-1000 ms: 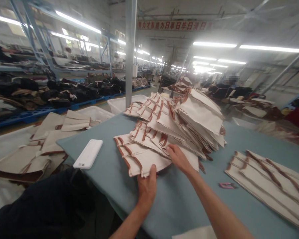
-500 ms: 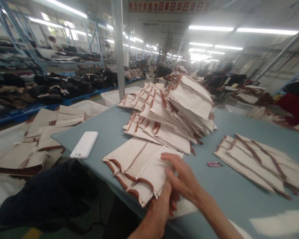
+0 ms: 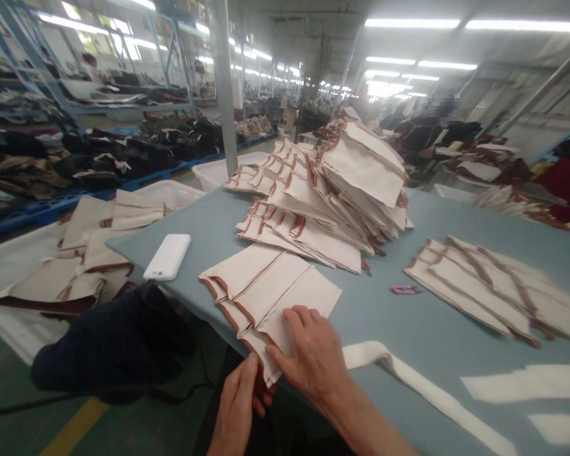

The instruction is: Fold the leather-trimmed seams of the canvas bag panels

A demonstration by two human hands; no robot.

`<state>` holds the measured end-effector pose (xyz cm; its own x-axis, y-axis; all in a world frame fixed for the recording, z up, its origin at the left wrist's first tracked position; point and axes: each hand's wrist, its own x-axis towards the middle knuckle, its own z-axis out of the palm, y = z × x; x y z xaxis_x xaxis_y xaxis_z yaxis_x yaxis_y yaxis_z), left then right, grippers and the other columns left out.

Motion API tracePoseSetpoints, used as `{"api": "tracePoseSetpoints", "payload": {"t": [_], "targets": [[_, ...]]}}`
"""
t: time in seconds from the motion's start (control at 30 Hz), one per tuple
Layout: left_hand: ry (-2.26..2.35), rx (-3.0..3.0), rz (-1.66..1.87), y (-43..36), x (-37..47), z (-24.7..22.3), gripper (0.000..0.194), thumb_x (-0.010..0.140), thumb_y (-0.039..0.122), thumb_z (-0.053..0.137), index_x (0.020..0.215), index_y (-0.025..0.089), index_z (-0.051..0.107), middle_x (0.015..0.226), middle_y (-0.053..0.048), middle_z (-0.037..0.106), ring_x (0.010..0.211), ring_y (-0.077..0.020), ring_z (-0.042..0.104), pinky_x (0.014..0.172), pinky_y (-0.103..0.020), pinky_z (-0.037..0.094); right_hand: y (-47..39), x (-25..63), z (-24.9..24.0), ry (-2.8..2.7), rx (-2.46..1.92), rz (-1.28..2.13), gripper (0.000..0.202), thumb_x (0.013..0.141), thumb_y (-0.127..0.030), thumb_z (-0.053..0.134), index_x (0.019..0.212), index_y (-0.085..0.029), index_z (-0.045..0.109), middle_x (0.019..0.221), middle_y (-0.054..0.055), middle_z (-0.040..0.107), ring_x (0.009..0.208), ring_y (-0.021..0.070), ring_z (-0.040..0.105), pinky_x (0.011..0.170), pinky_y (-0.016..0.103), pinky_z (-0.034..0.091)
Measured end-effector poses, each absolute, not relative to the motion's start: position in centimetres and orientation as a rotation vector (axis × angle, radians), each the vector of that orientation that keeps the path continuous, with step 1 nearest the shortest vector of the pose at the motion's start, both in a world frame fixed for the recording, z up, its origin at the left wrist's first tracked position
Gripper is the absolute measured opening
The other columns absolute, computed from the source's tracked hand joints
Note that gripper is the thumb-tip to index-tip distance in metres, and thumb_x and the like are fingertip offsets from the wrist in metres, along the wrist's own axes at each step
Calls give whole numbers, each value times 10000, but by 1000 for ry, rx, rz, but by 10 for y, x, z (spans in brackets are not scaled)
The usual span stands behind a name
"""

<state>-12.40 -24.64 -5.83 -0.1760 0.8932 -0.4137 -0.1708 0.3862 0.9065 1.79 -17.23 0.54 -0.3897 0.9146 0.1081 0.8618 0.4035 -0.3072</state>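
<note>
A beige fabric panel with brown-bound edges and stitched pocket-like sections [image 3: 275,285] lies at the near edge of the blue-green table, its lower corner over the edge. My left hand [image 3: 240,396] is closed on that corner, thumb on top and fingers curled beneath. My right hand [image 3: 311,351] rests on the panel's right part, fingers and thumb apart on the cloth. Just behind the panel rises a tall pile of similar panels [image 3: 361,168]. A white fabric strip [image 3: 408,373] lies right of my right hand.
The table [image 3: 361,304] also bears a white phone-like object [image 3: 168,256], pink thread snips [image 3: 405,290], more panels [image 3: 489,285] and white pieces [image 3: 527,383]. Left of it stands a white bin [image 3: 9,259] of panels, with dark cloth [image 3: 114,342] beside it. A metal post [image 3: 225,95] stands behind.
My left hand has moved left to the panel's lower corner. My right hand has shifted down and left over the panel, baring its upper right part. The white strip now shows. The view has tilted down.
</note>
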Motion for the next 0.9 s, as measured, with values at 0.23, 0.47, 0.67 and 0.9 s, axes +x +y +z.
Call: {"api": "tracePoseSetpoints", "payload": {"t": [0.23, 0.47, 0.67, 0.9], "targets": [[1708, 1103, 1105, -247, -145, -38, 399, 682, 370, 807, 444, 239, 515, 417, 30, 450, 434, -146, 398, 485, -256, 280, -153, 4, 6, -2468, -1684, 375, 176, 926, -82, 528, 962, -181, 669, 1013, 110, 705, 898, 240, 643, 698, 309, 450], [1550, 1515, 1148, -203, -149, 5, 93, 795, 307, 727, 710, 273, 718, 767, -67, 710, 809, -284, 668, 827, -335, 477, -119, 23, 10, -2395, -1655, 642, 245, 1039, -338, 599, 886, -158, 665, 820, -4, 669, 728, 146, 635, 720, 305, 532], [1561, 1767, 1008, -170, -154, 12, 209, 939, 355, 560, 778, 245, 635, 694, -8, 643, 656, -223, 598, 703, -312, 414, -114, 30, 11, -2254, -1673, 689, 257, 1030, -385, 633, 989, -137, 686, 916, 12, 698, 787, 162, 684, 731, 325, 588], [1698, 1957, 900, -189, -135, -23, 147, 911, 312, 502, 809, 224, 561, 803, -56, 643, 805, -260, 623, 740, -349, 423, -102, 33, 23, -2041, -1706, 532, 297, 1028, -343, 594, 786, -173, 616, 719, -31, 596, 664, 138, 569, 668, 283, 472]]}}
